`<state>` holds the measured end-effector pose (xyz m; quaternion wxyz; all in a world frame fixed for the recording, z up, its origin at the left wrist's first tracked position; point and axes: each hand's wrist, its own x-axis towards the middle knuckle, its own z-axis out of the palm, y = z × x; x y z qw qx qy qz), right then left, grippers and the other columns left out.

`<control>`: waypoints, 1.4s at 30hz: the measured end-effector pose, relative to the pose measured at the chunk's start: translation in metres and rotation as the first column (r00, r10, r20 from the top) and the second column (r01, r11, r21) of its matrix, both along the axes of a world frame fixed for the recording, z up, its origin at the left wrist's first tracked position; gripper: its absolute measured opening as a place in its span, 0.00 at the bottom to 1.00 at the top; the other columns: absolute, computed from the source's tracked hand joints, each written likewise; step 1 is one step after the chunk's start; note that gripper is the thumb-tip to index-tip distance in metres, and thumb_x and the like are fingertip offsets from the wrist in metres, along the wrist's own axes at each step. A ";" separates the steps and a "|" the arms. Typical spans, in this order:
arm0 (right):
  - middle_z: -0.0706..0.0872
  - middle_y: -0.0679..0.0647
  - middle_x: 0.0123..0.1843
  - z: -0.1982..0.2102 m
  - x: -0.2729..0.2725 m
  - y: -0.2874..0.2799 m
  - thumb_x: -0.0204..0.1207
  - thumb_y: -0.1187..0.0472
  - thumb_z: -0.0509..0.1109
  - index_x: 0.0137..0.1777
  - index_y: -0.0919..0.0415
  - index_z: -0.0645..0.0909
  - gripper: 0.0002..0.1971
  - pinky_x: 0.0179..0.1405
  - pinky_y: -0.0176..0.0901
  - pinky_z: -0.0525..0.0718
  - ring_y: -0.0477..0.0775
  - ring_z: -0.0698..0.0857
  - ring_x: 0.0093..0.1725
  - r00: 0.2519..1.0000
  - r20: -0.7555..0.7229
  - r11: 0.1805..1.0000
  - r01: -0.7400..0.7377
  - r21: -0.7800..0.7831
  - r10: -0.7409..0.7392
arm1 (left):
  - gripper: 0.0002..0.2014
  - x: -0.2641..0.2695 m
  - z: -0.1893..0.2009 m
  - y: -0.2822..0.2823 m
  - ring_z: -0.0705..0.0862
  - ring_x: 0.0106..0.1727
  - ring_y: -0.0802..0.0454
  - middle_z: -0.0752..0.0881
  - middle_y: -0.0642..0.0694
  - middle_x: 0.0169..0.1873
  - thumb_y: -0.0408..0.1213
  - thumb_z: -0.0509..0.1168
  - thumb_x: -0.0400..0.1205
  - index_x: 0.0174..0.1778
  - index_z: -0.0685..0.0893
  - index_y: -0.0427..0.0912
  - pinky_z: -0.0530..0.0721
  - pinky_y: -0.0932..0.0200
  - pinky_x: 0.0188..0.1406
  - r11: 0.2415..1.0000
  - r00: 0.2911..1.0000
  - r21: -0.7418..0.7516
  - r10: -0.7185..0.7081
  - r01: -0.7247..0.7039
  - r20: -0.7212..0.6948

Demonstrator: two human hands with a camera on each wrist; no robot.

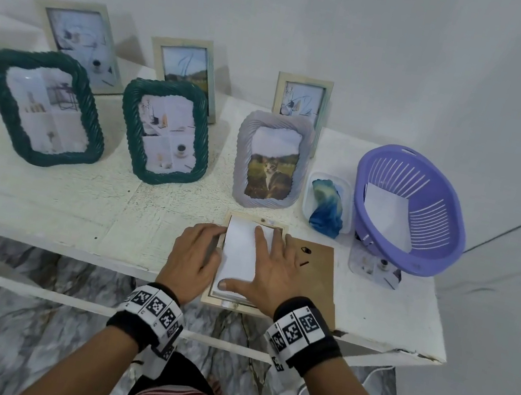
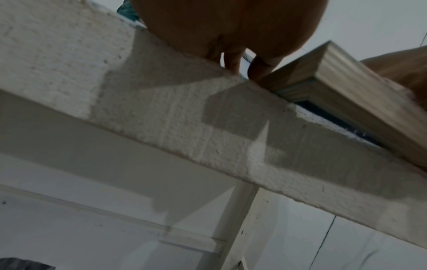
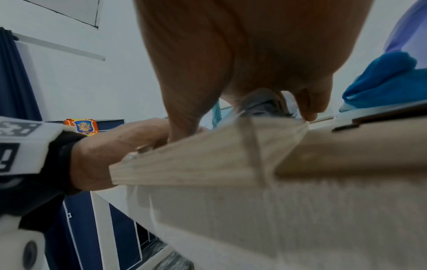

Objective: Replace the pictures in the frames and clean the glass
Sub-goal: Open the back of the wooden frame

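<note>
The white table [image 1: 44,194] fills the middle of the head view, its front edge running along the lower centre. There a pale wooden frame [image 1: 234,306] lies face down, its long axis pointing away from the person, with the brown backing board [image 1: 319,270] just to its right. A white sheet [image 1: 240,253] sits in the frame's opening. The right hand [image 1: 269,268] lies flat on the sheet, fingers straight and spread, so it is the nearer hand. The left hand [image 1: 194,260] curls against the frame's left edge, steadying it. I judge the board goes on next, from the right.
</note>
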<state>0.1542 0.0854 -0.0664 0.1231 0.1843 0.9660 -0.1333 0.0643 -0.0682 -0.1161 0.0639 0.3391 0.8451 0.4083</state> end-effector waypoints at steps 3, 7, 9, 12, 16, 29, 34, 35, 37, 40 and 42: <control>0.55 0.61 0.84 0.004 0.000 0.002 0.62 0.23 0.66 0.85 0.51 0.44 0.59 0.79 0.61 0.54 0.67 0.52 0.82 0.998 -0.064 1.000 0.007 -0.020 -0.008 | 0.23 0.001 0.005 0.001 0.76 0.64 0.50 0.80 0.48 0.65 0.49 0.51 0.83 0.72 0.76 0.47 0.75 0.45 0.66 0.999 0.998 0.043 0.015 -0.018 0.060; 0.54 0.57 0.84 0.013 0.000 0.001 0.62 0.28 0.72 0.84 0.46 0.47 0.56 0.78 0.56 0.62 0.61 0.53 0.82 0.978 -0.193 0.991 0.055 -0.123 -0.079 | 0.18 0.005 0.025 0.000 0.80 0.60 0.55 0.84 0.53 0.57 0.50 0.54 0.87 0.65 0.82 0.47 0.77 0.58 0.62 0.971 0.995 0.232 0.032 -0.054 0.097; 0.44 0.56 0.86 0.018 0.004 -0.003 0.62 0.31 0.75 0.84 0.44 0.47 0.56 0.78 0.53 0.60 0.58 0.49 0.83 0.967 -0.237 0.976 0.046 -0.213 -0.098 | 0.13 0.009 0.037 0.002 0.84 0.52 0.58 0.87 0.53 0.48 0.46 0.62 0.86 0.62 0.83 0.45 0.81 0.63 0.54 0.957 0.981 0.283 0.010 -0.066 0.195; 0.38 0.52 0.86 0.028 0.015 -0.002 0.70 0.42 0.76 0.83 0.39 0.53 0.46 0.73 0.35 0.60 0.49 0.54 0.82 0.900 -0.376 0.910 0.050 -0.411 -0.219 | 0.10 0.010 0.046 0.005 0.85 0.41 0.56 0.87 0.49 0.37 0.32 0.66 0.85 0.61 0.83 0.46 0.83 0.61 0.45 0.940 0.943 0.315 0.018 -0.129 0.334; 0.85 0.54 0.63 0.036 0.026 0.001 0.79 0.62 0.66 0.79 0.30 0.55 0.36 0.56 0.60 0.84 0.61 0.85 0.55 0.740 -0.433 0.628 -0.018 -0.778 -0.516 | 0.12 0.007 0.052 0.009 0.84 0.40 0.55 0.87 0.46 0.36 0.31 0.67 0.84 0.62 0.82 0.46 0.83 0.57 0.46 0.910 0.890 0.344 0.057 -0.232 0.451; 0.87 0.44 0.62 0.049 0.036 -0.016 0.82 0.45 0.64 0.76 0.40 0.68 0.23 0.46 0.48 0.88 0.52 0.88 0.52 0.707 -0.407 0.570 -0.006 -0.821 -0.579 | 0.17 0.022 0.093 0.020 0.87 0.62 0.51 0.91 0.49 0.55 0.43 0.54 0.91 0.59 0.88 0.46 0.82 0.55 0.64 0.910 0.699 0.406 -0.233 -0.089 0.676; 0.88 0.42 0.58 0.055 0.044 0.010 0.80 0.50 0.67 0.70 0.44 0.77 0.18 0.47 0.52 0.89 0.45 0.88 0.49 0.734 -0.516 0.801 0.063 -0.595 -0.441 | 0.15 0.016 0.079 0.027 0.86 0.53 0.44 0.91 0.48 0.52 0.38 0.58 0.81 0.54 0.89 0.45 0.80 0.48 0.59 0.934 0.748 0.353 -0.195 -0.056 0.634; 0.88 0.45 0.57 0.057 0.048 0.021 0.80 0.55 0.68 0.70 0.48 0.78 0.18 0.48 0.52 0.88 0.45 0.87 0.49 0.720 -0.545 0.847 0.111 -0.520 -0.429 | 0.13 0.015 0.078 0.030 0.85 0.47 0.47 0.90 0.48 0.47 0.38 0.59 0.82 0.52 0.89 0.46 0.80 0.50 0.54 0.942 0.753 0.333 -0.184 -0.049 0.632; 0.87 0.51 0.60 0.058 0.058 0.051 0.78 0.59 0.71 0.70 0.55 0.78 0.20 0.54 0.56 0.86 0.52 0.84 0.54 0.701 -0.602 0.922 0.249 -0.297 -0.383 | 0.12 0.014 0.081 0.038 0.85 0.42 0.53 0.91 0.57 0.41 0.34 0.59 0.85 0.48 0.88 0.51 0.81 0.57 0.46 0.955 0.762 0.296 -0.167 -0.033 0.625; 0.83 0.62 0.63 0.055 0.076 0.103 0.71 0.60 0.76 0.71 0.61 0.76 0.27 0.58 0.61 0.80 0.68 0.79 0.59 0.778 -0.566 0.906 0.405 0.119 -0.274 | 0.14 0.017 0.081 0.051 0.87 0.42 0.57 0.91 0.60 0.43 0.30 0.60 0.86 0.52 0.87 0.53 0.83 0.62 0.44 0.967 0.793 0.256 -0.168 0.016 0.586; 0.84 0.65 0.62 0.055 0.087 0.132 0.67 0.57 0.78 0.70 0.60 0.77 0.30 0.56 0.64 0.79 0.72 0.79 0.57 0.854 -0.445 0.860 0.421 0.289 -0.268 | 0.10 0.020 0.080 0.063 0.87 0.42 0.56 0.91 0.55 0.43 0.30 0.62 0.86 0.52 0.88 0.47 0.83 0.64 0.40 0.970 0.799 0.241 -0.156 0.014 0.581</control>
